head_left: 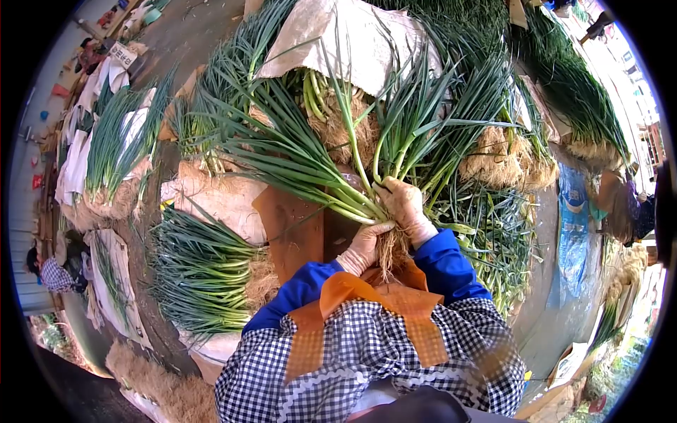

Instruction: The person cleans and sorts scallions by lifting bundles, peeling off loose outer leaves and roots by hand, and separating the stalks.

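A bunch of green onions point(355, 200) is held in front of my chest, its leaves fanned away from me and its brown roots point(390, 252) hanging toward me. My left hand point(365, 248), in a pale glove, is closed around the base of the stalks on the left. Also gloved, my right hand point(404, 206) is closed on the stalks just above the roots on the right side. One stalk stands apart from the others, pointing away. My palms and some fingertips are hidden.
To my left lies a stacked pile of green onions point(204, 271). Loose leaves point(497, 240) are heaped on my right. Ahead, a white sack point(352, 42) covers more onions. A blue plastic sheet point(572, 233) lies farther right. Another person point(56, 273) is at far left.
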Available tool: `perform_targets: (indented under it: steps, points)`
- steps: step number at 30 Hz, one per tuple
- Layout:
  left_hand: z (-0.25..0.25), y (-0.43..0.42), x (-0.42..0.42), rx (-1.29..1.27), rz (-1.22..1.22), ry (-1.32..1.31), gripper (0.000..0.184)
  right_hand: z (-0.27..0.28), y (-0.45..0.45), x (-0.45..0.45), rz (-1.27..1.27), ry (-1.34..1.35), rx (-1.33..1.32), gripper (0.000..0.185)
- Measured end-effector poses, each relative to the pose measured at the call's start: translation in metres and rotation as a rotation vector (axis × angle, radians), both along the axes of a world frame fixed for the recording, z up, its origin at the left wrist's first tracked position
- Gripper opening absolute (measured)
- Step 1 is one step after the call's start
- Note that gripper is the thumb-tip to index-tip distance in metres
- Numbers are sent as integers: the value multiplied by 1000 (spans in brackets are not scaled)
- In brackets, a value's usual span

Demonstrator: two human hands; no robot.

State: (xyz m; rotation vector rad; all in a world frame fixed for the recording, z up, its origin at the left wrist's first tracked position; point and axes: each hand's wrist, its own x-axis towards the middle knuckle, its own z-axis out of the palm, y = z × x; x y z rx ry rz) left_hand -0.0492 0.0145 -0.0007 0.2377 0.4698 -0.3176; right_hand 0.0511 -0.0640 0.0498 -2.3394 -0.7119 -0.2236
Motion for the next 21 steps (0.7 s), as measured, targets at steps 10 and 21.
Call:
perform_targets:
  steps: [10,21]
  points:
    - [19,7,2,-35,45,50,26,-41,-89,-15,94,-278,-768,15]
    - [7,2,4,369,225,-130,40,31,-24,66,167,258,-372,54]
